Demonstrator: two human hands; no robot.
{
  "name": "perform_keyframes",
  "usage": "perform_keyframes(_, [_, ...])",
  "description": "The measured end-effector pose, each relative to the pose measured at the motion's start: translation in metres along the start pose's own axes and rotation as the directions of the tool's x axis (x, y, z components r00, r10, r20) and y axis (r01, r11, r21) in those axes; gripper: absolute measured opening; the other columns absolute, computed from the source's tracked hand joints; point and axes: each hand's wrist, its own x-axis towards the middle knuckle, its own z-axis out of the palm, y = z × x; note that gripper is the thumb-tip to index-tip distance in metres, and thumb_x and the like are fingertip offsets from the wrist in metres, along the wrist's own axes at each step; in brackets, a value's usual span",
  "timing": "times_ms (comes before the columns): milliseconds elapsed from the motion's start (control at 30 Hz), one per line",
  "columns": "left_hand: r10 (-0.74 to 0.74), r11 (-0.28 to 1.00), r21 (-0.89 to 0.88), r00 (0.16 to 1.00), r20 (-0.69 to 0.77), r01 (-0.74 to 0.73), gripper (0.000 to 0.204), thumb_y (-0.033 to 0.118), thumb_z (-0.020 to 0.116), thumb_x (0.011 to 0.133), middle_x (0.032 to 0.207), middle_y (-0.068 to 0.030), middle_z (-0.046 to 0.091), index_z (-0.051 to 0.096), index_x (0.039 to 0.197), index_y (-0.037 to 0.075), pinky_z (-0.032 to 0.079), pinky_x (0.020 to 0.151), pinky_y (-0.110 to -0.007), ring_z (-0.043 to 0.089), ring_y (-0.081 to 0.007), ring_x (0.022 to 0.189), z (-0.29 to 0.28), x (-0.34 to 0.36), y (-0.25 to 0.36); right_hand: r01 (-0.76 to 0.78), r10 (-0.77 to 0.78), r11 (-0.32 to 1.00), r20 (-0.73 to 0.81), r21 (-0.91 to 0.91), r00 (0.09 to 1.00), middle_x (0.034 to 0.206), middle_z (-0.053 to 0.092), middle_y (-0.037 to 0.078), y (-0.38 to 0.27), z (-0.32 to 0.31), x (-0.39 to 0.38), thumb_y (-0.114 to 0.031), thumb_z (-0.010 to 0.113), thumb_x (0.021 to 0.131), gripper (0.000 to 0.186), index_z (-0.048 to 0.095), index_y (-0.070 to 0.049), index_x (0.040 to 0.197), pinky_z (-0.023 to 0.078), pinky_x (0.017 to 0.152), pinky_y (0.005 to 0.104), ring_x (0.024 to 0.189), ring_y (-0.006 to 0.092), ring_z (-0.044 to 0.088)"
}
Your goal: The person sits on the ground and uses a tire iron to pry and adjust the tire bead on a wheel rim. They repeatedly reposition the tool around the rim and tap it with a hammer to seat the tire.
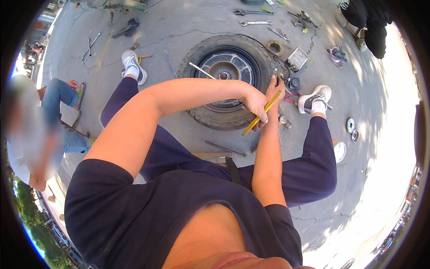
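A wheel with a black tyre (197,49) and a round hub (224,71) lies flat on the ground between my feet. A pale metal rod (201,70) leans across the hub. My left arm reaches over the wheel, and my left hand (256,104) is closed around a yellow bar-shaped tool (273,101), held aslant over the tyre's right side. Just beyond it, my right hand (274,88) is at the tyre's right edge, thumb and fingers drawn together. What they grip is too small to tell. Small dark parts and red-handled pliers (292,95) lie beside this hand.
Wrenches (255,23), a metal ring (274,47) and a finned metal block (297,58) lie beyond the wheel. A tin (339,151) stands by my right leg. A person (67,94) sits at left; another person's dark clothing (374,27) shows at far right.
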Motion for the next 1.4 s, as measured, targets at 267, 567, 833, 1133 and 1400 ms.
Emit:
perform_keyframes(267, [-0.025,0.999,-0.043,0.994,0.106,0.03,0.026,0.018,0.057,0.09,0.092,-0.016,0.07,0.064,0.095,-0.007,0.053,0.083,-0.033,0.071,-0.0237,0.092,0.008,0.011,-0.023,-0.02,0.019,1.0,0.045,0.017,0.999,0.116,0.06,0.027,0.004,0.004,0.004,-0.037,0.056,0.095,0.051,0.059,0.006,0.122,0.044,0.096,0.0436,0.109,0.0399,0.058])
perform_keyframes(567, [-0.021,0.998,-0.048,0.989,0.148,0.028,0.023,0.015,0.057,0.089,0.089,-0.0157,0.07,0.064,0.09,-0.007,0.055,0.084,-0.035,0.071,-0.024,0.088,0.019,0.01,-0.027,0.057,-0.057,0.998,-0.014,-0.03,0.998,0.108,0.067,0.024,0.009,0.008,0.004,-0.035,0.054,0.096,0.046,0.062,0.005,0.118,0.048,0.088,0.0403,0.1,0.0369,0.064])
perform_keyframes(833, [-0.019,0.997,0.076,0.97,0.243,0.0,0.023,0.014,0.054,0.09,0.088,-0.0155,0.07,0.065,0.091,-0.007,0.055,0.084,-0.035,0.071,-0.0227,0.088,0.04,0.008,-0.042,0.05,-0.05,0.998,-0.013,-0.03,0.999,0.108,0.066,0.024,0.01,0.007,0.002,-0.035,0.054,0.096,0.045,0.063,0.003,0.117,0.048,0.087,0.0411,0.1,0.038,0.063])
perform_keyframes(1133, [0.011,0.976,0.215,0.983,-0.181,0.029,0.028,0.028,0.057,0.094,0.092,-0.0089,0.071,0.066,0.098,0.001,0.037,0.038,-0.023,0.07,-0.0185,0.067,-0.043,0.011,0.016,-0.095,0.048,0.958,0.175,0.272,0.983,0.106,0.066,0.023,0.075,0.016,0.03,-0.04,0.058,0.092,0.05,0.059,0.002,0.121,0.049,0.085,0.0419,0.096,0.0355,0.064])
perform_keyframes(1400, [0.306,0.948,0.108,0.759,-0.575,-0.3,0.036,0.038,0.059,0.094,0.103,-0.0113,0.071,0.067,0.104,0.004,0.034,0.031,-0.018,0.066,-0.0157,0.055,-0.119,-0.048,0.055,-0.226,0.247,0.944,-0.062,0.242,0.967,0.096,0.066,0.013,0.07,-0.017,0.0,-0.024,0.053,0.095,0.034,0.064,0.006,0.107,0.048,0.076,0.0337,0.084,0.0217,0.06])
